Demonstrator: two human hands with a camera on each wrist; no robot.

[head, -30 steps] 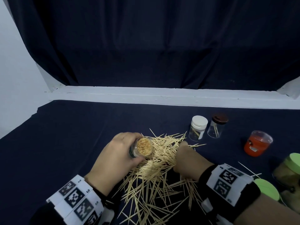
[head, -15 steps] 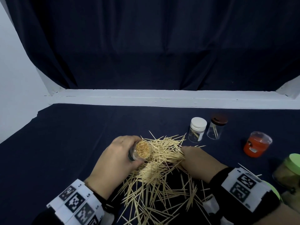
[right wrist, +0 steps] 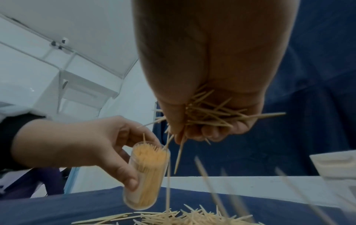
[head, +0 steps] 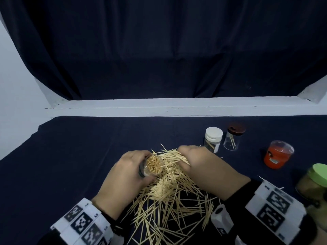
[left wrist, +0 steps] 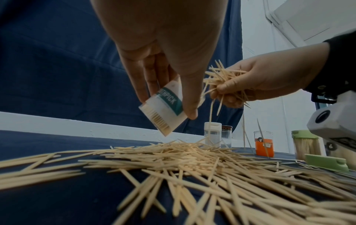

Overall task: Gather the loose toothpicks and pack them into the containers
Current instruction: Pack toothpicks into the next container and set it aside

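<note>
Left hand (head: 122,175) grips a clear toothpick container (head: 152,166), packed full, tilted above the loose toothpick pile (head: 169,200) on the dark cloth. Right hand (head: 205,167) clenches a bundle of toothpicks (left wrist: 221,79) just beside the container's mouth; several strays hang from it.

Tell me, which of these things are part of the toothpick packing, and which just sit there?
In use:
- left hand gripping the full clear container
- right hand clutching a toothpick bunch
- loose toothpick pile

Standing by:
- white-lidded jar
- brown-lidded jar
- orange container
- green-lidded jar
</note>
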